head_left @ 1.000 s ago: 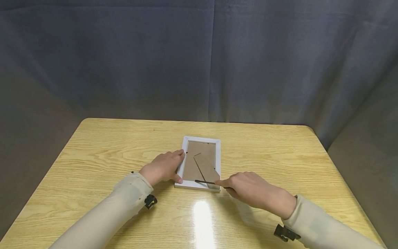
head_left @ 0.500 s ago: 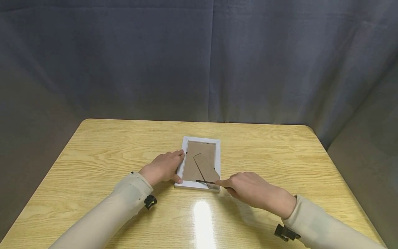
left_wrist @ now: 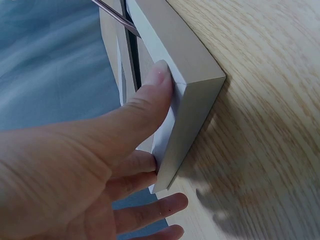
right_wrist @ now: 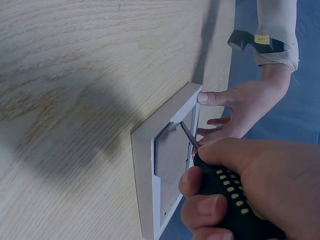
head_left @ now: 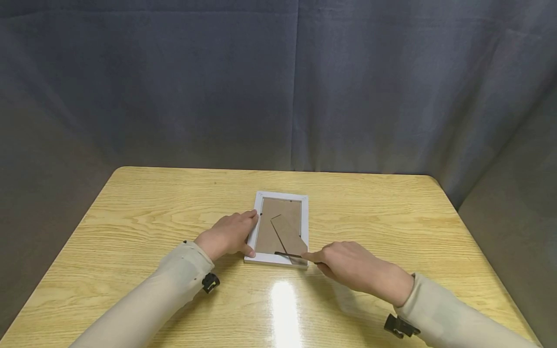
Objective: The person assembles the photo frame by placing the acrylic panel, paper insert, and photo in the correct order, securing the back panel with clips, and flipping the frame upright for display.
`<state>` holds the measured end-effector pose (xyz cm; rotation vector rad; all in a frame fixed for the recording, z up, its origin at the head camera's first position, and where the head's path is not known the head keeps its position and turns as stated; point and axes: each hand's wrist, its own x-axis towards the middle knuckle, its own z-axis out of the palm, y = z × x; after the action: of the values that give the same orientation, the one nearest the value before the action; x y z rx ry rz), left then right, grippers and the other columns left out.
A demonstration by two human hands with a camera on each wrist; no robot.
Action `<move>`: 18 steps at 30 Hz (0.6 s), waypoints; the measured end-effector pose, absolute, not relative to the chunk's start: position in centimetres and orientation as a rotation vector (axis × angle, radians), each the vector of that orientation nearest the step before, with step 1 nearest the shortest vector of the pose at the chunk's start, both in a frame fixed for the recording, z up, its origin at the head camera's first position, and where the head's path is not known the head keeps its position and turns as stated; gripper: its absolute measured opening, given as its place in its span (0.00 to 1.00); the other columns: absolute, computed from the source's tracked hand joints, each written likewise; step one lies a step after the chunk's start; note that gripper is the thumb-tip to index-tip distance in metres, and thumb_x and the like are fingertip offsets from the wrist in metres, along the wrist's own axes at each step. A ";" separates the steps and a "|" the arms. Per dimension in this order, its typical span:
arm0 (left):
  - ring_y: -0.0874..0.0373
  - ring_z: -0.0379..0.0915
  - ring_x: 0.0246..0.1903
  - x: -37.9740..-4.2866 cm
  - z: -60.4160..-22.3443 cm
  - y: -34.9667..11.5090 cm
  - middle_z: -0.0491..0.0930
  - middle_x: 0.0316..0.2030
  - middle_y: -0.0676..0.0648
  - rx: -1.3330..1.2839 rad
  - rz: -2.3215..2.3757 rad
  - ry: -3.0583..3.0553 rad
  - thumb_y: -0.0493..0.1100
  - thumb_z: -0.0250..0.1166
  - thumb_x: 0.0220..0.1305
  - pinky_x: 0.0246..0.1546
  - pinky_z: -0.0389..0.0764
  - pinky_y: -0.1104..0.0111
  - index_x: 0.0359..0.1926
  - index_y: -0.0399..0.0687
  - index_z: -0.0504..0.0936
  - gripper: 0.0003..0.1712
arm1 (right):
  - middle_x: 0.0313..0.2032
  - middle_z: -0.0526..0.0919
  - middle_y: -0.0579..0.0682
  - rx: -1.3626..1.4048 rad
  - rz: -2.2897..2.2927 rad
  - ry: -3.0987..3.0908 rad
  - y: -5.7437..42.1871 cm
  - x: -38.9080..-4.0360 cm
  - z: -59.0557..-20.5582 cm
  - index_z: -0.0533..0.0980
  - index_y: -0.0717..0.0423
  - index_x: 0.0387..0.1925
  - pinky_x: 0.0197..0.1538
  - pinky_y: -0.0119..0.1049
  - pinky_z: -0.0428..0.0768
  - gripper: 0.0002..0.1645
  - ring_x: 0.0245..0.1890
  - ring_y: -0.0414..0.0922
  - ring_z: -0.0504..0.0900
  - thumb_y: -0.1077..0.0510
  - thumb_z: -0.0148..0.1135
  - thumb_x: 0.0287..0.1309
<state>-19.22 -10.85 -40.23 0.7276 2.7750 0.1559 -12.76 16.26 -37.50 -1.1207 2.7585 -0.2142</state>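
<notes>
A white picture frame (head_left: 250,237) lies back up on the table, showing its brown backing board (head_left: 283,208). A board flap (right_wrist: 172,155), like an easel leg, stands a little off the backing and overhangs the frame's near right corner. My left hand (head_left: 229,234) rests at the frame's left side. Its thumb presses the near left corner, some fingers touch the side, and others stay free in the left wrist view. My right hand (head_left: 348,266) grips a screwdriver (right_wrist: 230,195) by its black, yellow-dotted handle. The metal shaft (head_left: 289,254) reaches across the frame's near border, tip at the backing's edge.
The frame sits near the middle of a light wood-grain table (head_left: 174,193) with rounded far corners. A grey curtain (head_left: 278,87) hangs behind the table and along its sides. Each sleeve carries a black strap buckle (head_left: 400,326) at the wrist.
The screwdriver's tip has shifted very slightly to the right along the frame's near border. Both hands otherwise keep their places, and the frame lies where it was.
</notes>
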 end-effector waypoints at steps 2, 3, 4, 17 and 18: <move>0.41 0.63 0.62 -19.3 -40.3 -10.9 0.58 0.69 0.38 0.727 0.157 2.776 0.58 0.72 0.41 0.59 0.68 0.54 0.69 0.37 0.62 0.56 | 0.12 0.53 0.36 -1.116 -0.222 2.756 16.3 -12.7 -37.5 0.77 0.47 0.57 0.15 0.25 0.54 0.26 0.13 0.33 0.50 0.64 0.50 0.58; 0.41 0.63 0.62 -19.3 -40.3 -10.9 0.58 0.69 0.38 0.727 0.156 2.776 0.58 0.72 0.41 0.59 0.68 0.54 0.69 0.37 0.62 0.56 | 0.12 0.53 0.37 -1.115 -0.225 2.755 16.3 -12.7 -37.5 0.77 0.47 0.57 0.15 0.25 0.54 0.26 0.13 0.32 0.50 0.64 0.50 0.58; 0.41 0.63 0.62 -19.3 -40.3 -10.9 0.58 0.69 0.38 0.726 0.156 2.776 0.58 0.72 0.41 0.59 0.68 0.54 0.69 0.37 0.62 0.56 | 0.12 0.53 0.37 -1.113 -0.228 2.753 16.3 -12.7 -37.5 0.77 0.47 0.57 0.15 0.25 0.54 0.27 0.13 0.32 0.50 0.64 0.49 0.58; 0.39 0.63 0.62 -19.3 -40.2 -10.8 0.58 0.69 0.38 0.713 0.172 2.776 0.57 0.73 0.41 0.59 0.68 0.53 0.68 0.37 0.63 0.55 | 0.12 0.53 0.36 -1.101 -0.216 2.748 16.4 -12.8 -37.6 0.77 0.46 0.58 0.16 0.25 0.54 0.27 0.13 0.32 0.50 0.63 0.48 0.58; 0.39 0.63 0.62 -19.3 -40.2 -10.8 0.58 0.69 0.38 0.714 0.172 2.776 0.57 0.73 0.41 0.59 0.68 0.53 0.68 0.37 0.63 0.55 | 0.12 0.53 0.37 -1.098 -0.218 2.747 16.4 -12.9 -37.6 0.77 0.46 0.58 0.16 0.25 0.54 0.27 0.13 0.32 0.50 0.63 0.48 0.58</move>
<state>-19.28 -10.82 -40.21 0.7138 2.7761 0.1722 -12.86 16.42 -37.57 -1.0981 2.7472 -0.2176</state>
